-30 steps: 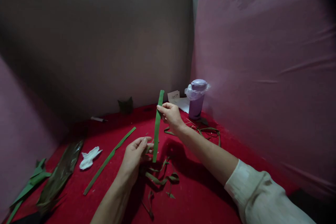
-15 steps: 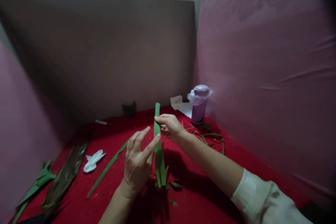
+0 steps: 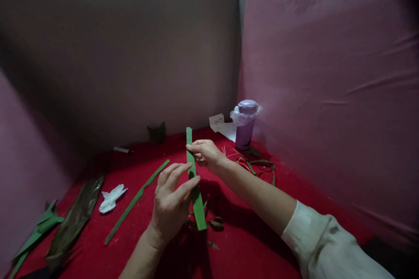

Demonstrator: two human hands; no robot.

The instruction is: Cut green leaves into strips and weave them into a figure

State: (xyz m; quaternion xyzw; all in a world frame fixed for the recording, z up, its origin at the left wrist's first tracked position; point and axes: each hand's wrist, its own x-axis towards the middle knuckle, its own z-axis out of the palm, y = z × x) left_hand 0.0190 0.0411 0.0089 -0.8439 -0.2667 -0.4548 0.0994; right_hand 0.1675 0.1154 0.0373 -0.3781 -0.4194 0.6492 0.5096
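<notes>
My right hand pinches a long green leaf strip close to its top end. The strip hangs down, tilted slightly, its lower end wider and its two layers lying together. Around the strip's middle my left hand is closed loosely, with the thumb across its front and the index fingertip at its left edge. Another narrow green leaf strip lies on the red cloth left of my hands. Dark leaf scraps lie below the held strip.
A purple tumbler with plastic wrap stands at the back right, near white papers, thin sticks and curled leaf strips. On the left lie a white tissue, a brown leaf bundle and folded green leaves.
The strip's two lower tails, apart before, now lie together as one. My left hand has gone from spread fingers to closing on the strip's middle. The view has shifted slightly.
</notes>
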